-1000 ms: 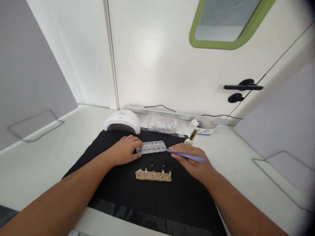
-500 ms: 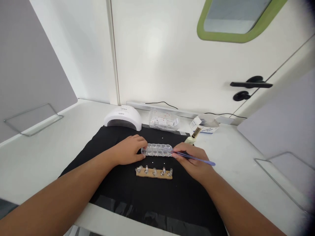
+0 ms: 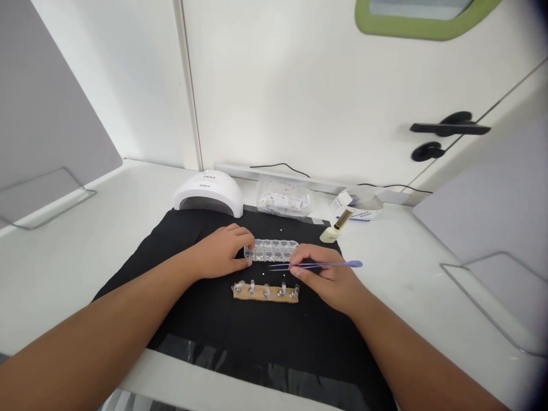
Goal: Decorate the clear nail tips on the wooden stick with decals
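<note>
On the left, bare white table (image 3: 64, 268) lies open beside the black mat (image 3: 180, 319), whose left edge slants toward the near table edge. At the mat's far edge sits the white nail lamp (image 3: 208, 193). The left hand (image 3: 220, 254) rests curled on the mat, fingertips pinching the left end of the clear compartment box (image 3: 274, 249). Just in front lies the tan strip of nail tips (image 3: 265, 292), apart from both hands. The right hand (image 3: 327, 277) is closed around purple tweezers (image 3: 317, 265), their tips pointing left over the mat between box and strip. Farther right, a small bottle (image 3: 336, 228) lies tilted at the mat's corner, with open table beyond.
</note>
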A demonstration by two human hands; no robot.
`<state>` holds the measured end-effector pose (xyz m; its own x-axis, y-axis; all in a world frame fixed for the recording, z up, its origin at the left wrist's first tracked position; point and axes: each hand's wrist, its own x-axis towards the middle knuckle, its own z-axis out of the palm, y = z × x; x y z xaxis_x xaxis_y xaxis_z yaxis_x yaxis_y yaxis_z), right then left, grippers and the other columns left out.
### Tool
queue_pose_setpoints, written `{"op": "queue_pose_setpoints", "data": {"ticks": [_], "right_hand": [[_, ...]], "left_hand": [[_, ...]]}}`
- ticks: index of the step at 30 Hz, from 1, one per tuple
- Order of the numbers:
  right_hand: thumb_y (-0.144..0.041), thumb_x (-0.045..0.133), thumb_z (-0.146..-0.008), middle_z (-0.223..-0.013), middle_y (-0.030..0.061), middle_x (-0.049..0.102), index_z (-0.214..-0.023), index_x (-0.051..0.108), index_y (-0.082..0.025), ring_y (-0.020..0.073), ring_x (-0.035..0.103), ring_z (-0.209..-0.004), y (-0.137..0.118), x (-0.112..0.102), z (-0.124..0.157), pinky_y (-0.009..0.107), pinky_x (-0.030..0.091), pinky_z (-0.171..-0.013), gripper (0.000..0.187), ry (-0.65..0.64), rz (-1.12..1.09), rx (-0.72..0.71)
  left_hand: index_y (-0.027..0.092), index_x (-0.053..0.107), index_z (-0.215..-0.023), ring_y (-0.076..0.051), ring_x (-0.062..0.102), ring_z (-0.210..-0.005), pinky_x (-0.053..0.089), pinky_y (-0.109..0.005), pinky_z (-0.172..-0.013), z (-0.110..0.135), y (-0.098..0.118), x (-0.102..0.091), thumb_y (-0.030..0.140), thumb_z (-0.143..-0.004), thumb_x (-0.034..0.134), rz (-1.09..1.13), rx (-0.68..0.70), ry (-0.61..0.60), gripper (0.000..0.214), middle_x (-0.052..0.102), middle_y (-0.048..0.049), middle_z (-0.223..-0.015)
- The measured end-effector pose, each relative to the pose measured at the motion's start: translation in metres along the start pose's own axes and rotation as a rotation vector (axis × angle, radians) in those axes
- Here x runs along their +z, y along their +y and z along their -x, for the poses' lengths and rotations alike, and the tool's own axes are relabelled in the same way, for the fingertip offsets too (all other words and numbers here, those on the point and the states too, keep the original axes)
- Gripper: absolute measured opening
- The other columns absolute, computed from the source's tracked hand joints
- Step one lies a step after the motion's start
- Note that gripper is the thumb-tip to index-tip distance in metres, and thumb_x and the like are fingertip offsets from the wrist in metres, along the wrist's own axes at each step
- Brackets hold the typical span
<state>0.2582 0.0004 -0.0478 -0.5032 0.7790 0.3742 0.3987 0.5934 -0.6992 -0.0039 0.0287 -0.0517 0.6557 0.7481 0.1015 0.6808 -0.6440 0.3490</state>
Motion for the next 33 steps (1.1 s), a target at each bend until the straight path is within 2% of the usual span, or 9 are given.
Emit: {"op": "queue_pose_setpoints", "data": {"ticks": [4,14,33], "right_hand": [[-0.021,0.063,-0.086,-0.073,0.0007,0.066,-0.078,0.066,-0.02,0.0157,0.06,-0.067,0.002,0.003,-0.002,0.028,0.046,-0.061,0.008,-0.055,-0.03,0.019],[-0.02,0.066,-0.085,-0.075,0.0014,0.068,-0.079,0.068,-0.021,0.0167,0.063,-0.072,0.009,0.009,-0.001,0.03,0.048,-0.068,0.007,-0.081,-0.117,0.025],[-0.024,0.065,-0.085,-0.075,0.0002,0.066,-0.078,0.068,-0.021,0.0166,0.06,-0.072,0.016,0.011,-0.001,0.031,0.046,-0.067,0.008,-0.029,-0.134,0.123]], "left_hand": [[0.021,0.058,-0.099,-0.026,0.056,-0.109,0.043,-0.04,-0.097,0.0,-0.001,-0.001,0.026,-0.086,0.066,-0.002,0.005,-0.009,0.016,0.065,-0.0058,-0.117],[0.02,0.059,-0.099,-0.026,0.057,-0.111,0.043,-0.042,-0.099,0.0,-0.001,-0.002,0.026,-0.087,0.065,-0.007,0.005,-0.023,0.015,0.064,-0.0063,-0.119],[0.02,0.059,-0.101,-0.026,0.056,-0.111,0.043,-0.043,-0.099,0.0,0.0,-0.002,0.026,-0.087,0.066,0.001,0.002,-0.033,0.017,0.064,-0.0064,-0.121]]}}
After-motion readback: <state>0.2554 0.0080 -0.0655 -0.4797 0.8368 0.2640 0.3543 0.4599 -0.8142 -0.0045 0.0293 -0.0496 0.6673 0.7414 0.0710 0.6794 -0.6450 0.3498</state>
